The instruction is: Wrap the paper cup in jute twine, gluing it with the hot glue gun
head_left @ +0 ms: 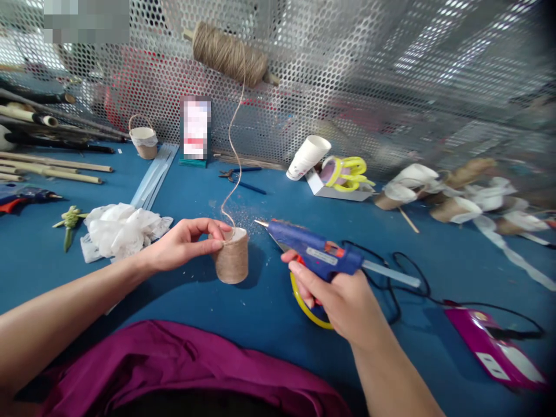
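A paper cup [232,259] wrapped in brown twine stands upright on the blue table. My left hand [194,240] pinches its rim on the left side, thumb outside and fingers at the top edge. From the cup's rim, a strand of twine [234,150] runs up to a large spool [230,55] at the mesh wall. In my right hand [332,289] is a blue hot glue gun [304,237], with its metal nozzle pointing left toward the cup, a short gap apart from it. A clear glue stick [391,273] sticks out of its back.
Yellow-handled scissors [304,301] lie partly hidden under my right hand. Pliers [245,180], white paper cups [309,155] and a small box [339,188] stand or lie behind. White lace [124,231] is at left. The gun's black cable leads to a purple power strip [495,347].
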`<state>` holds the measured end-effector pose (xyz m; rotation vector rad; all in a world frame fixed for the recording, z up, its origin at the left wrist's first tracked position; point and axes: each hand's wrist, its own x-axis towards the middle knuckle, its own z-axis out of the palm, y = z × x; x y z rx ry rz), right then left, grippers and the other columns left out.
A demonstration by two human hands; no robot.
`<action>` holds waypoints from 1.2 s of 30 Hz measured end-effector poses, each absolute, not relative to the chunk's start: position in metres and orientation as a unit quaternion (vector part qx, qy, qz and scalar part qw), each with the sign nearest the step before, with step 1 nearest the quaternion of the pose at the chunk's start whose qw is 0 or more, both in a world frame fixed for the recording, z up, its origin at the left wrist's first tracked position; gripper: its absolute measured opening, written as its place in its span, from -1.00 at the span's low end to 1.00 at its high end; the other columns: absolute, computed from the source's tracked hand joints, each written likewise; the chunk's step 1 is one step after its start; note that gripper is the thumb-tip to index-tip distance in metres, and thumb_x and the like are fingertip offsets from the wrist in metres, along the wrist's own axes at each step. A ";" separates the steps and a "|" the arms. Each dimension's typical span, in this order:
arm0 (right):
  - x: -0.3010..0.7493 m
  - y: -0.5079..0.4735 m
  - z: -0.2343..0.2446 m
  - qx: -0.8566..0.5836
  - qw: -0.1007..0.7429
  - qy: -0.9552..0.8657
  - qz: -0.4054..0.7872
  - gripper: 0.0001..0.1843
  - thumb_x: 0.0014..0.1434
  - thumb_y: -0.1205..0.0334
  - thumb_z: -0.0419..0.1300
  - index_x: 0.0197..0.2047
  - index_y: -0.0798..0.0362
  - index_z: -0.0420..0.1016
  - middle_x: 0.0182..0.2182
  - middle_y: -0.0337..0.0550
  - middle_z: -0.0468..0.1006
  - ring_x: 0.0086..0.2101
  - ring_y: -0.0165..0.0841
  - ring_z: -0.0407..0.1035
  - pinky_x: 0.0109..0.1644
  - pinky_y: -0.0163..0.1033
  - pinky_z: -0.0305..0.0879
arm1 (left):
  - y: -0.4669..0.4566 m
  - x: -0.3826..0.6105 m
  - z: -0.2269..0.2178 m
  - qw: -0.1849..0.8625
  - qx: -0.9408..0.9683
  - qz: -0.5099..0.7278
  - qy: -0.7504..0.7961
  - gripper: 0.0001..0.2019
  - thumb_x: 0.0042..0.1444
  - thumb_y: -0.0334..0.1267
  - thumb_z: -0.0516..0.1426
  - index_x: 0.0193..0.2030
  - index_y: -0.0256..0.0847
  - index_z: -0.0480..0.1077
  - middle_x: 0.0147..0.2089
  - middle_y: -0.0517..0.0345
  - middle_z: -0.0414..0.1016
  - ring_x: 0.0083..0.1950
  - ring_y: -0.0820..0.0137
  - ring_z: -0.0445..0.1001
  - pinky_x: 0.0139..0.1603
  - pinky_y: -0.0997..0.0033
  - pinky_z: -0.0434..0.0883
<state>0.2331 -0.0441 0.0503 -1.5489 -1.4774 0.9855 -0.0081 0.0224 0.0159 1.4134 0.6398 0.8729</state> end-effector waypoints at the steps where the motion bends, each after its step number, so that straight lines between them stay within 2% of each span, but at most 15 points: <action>1: 0.237 -0.038 0.051 -0.596 0.400 -0.561 0.412 -0.70 0.01 0.04 0.21 -0.31 0.11 0.42 -0.74 -0.38 0.28 -0.72 -0.49 0.19 -0.65 -0.36 0.19 | 0.023 -0.008 0.016 0.646 0.605 0.379 0.271 -0.84 0.03 -0.25 0.18 -0.43 -0.31 0.35 -0.17 0.00 0.47 0.07 0.26 0.33 0.07 0.25 0.22; 5: 0.257 -0.004 0.045 -0.615 0.458 -0.493 0.410 -0.67 -0.14 0.02 0.32 -0.44 0.12 0.43 -0.55 -0.24 0.45 -0.52 -0.46 0.33 -0.48 -0.37 0.28 | 0.023 -0.009 0.018 0.700 0.565 0.365 0.241 -0.84 -0.01 -0.25 0.21 -0.44 -0.30 0.37 -0.21 0.04 0.47 0.05 0.28 0.33 0.07 0.25 0.21; 7: 0.266 0.015 0.039 -0.644 0.458 -0.471 0.392 -0.63 -0.19 -0.03 0.33 -0.49 0.13 0.43 -0.57 -0.24 0.44 -0.55 -0.48 0.30 -0.52 -0.40 0.25 | 0.022 -0.009 0.020 0.712 0.555 0.363 0.230 -0.84 -0.02 -0.26 0.22 -0.45 -0.30 0.37 -0.25 0.07 0.46 0.04 0.29 0.33 0.06 0.27 0.20; 12: 0.277 0.047 0.023 -0.682 0.413 -0.465 0.384 -0.59 -0.11 -0.07 0.28 -0.59 0.13 0.34 -0.70 -0.32 0.29 -0.71 -0.56 0.15 -0.65 -0.38 0.17 | 0.021 -0.008 0.024 0.716 0.554 0.362 0.221 -0.82 -0.03 -0.24 0.23 -0.49 -0.30 0.36 -0.29 0.07 0.45 0.02 0.27 0.33 0.03 0.26 0.21; 16: 0.276 0.058 0.015 -0.728 0.340 -0.486 0.345 -0.68 0.08 0.06 0.20 -0.49 0.18 0.39 -0.64 -0.28 0.34 -0.64 -0.52 0.24 -0.54 -0.35 0.28 | 0.022 -0.009 0.024 0.715 0.555 0.365 0.219 -0.81 -0.04 -0.23 0.24 -0.49 -0.30 0.36 -0.28 0.06 0.45 0.02 0.27 0.33 0.02 0.26 0.21; 19: 0.277 0.066 0.012 -0.766 0.272 -0.505 0.290 -0.73 0.21 0.14 0.09 -0.18 0.18 0.41 -0.30 -0.13 0.48 -0.37 -0.41 0.40 -0.30 -0.22 0.38 | 0.022 -0.010 0.024 0.711 0.558 0.366 0.222 -0.82 -0.04 -0.24 0.24 -0.48 -0.29 0.36 -0.28 0.08 0.46 0.02 0.28 0.33 0.06 0.25 0.19; 21: 0.278 0.072 0.011 -0.786 0.232 -0.518 0.247 -0.71 0.22 0.17 0.08 -0.02 0.10 0.35 -0.09 -0.11 0.42 -0.19 -0.33 0.39 -0.16 -0.12 0.36 | 0.022 -0.010 0.023 0.708 0.563 0.364 0.224 -0.84 -0.03 -0.25 0.23 -0.47 -0.29 0.37 -0.27 0.08 0.46 0.02 0.30 0.34 0.08 0.25 0.18; 23: 0.278 0.076 0.012 -0.797 0.205 -0.530 0.204 -0.70 0.19 0.17 0.11 -0.04 0.13 0.38 -0.05 -0.02 0.41 -0.11 -0.25 0.36 -0.06 -0.05 0.30 | 0.023 -0.011 0.023 0.702 0.570 0.362 0.225 -0.85 -0.02 -0.27 0.23 -0.46 -0.29 0.38 -0.25 0.08 0.47 0.03 0.32 0.33 0.11 0.25 0.17; 27: 0.268 0.067 0.023 -0.787 0.196 -0.571 0.127 -0.74 0.11 0.22 0.17 -0.26 0.30 0.49 -0.06 0.40 0.38 0.05 0.11 0.18 0.08 0.17 0.05 | 0.023 -0.011 0.023 0.684 0.593 0.357 0.228 -0.88 0.00 -0.28 0.21 -0.44 -0.28 0.39 -0.22 0.07 0.46 0.07 0.31 0.31 0.13 0.25 0.15; 28: 0.262 0.062 0.029 -0.771 0.203 -0.593 0.116 -0.75 0.11 0.23 0.16 -0.26 0.29 0.49 -0.03 0.39 0.36 0.08 0.13 0.14 0.10 0.17 0.02 | 0.023 -0.011 0.024 0.680 0.600 0.353 0.229 -0.88 0.00 -0.28 0.20 -0.44 -0.28 0.39 -0.22 0.06 0.46 0.08 0.30 0.30 0.13 0.25 0.15; 29: 0.254 0.056 0.035 -0.746 0.211 -0.622 0.112 -0.76 0.13 0.24 0.14 -0.22 0.24 0.49 0.01 0.29 0.35 0.11 0.06 0.12 0.13 0.12 0.02 | 0.023 -0.011 0.024 0.676 0.607 0.349 0.229 -0.89 0.01 -0.29 0.20 -0.43 -0.28 0.39 -0.23 0.06 0.46 0.09 0.30 0.29 0.13 0.25 0.15; 32: 0.224 0.037 0.058 -0.616 0.242 -0.732 0.162 -0.73 0.25 0.17 -0.04 -0.17 -0.01 0.47 0.01 -0.17 0.43 0.02 -0.35 0.28 0.07 -0.23 0.18 | 0.023 -0.010 0.024 0.671 0.620 0.334 0.232 -0.88 0.02 -0.28 0.19 -0.43 -0.29 0.38 -0.23 0.05 0.46 0.09 0.29 0.29 0.11 0.26 0.16; 34: 0.203 0.028 0.072 -0.416 0.297 -0.823 0.247 -0.66 0.29 0.17 -0.14 -0.14 0.01 0.43 0.01 -0.14 0.43 -0.02 -0.39 0.31 0.03 -0.24 0.22 | 0.022 -0.010 0.025 0.673 0.623 0.323 0.235 -0.87 0.02 -0.27 0.19 -0.44 -0.30 0.38 -0.21 0.04 0.45 0.05 0.29 0.31 0.07 0.28 0.20; 36: 0.187 0.025 0.080 -0.320 0.278 -0.861 0.282 -0.67 0.30 0.18 -0.16 -0.14 0.04 0.41 -0.06 -0.12 0.47 -0.08 -0.42 0.34 -0.01 -0.27 0.23 | 0.021 -0.010 0.026 0.682 0.619 0.311 0.236 -0.86 0.01 -0.27 0.19 -0.43 -0.31 0.37 -0.20 0.05 0.46 -0.02 0.31 0.36 0.01 0.32 0.24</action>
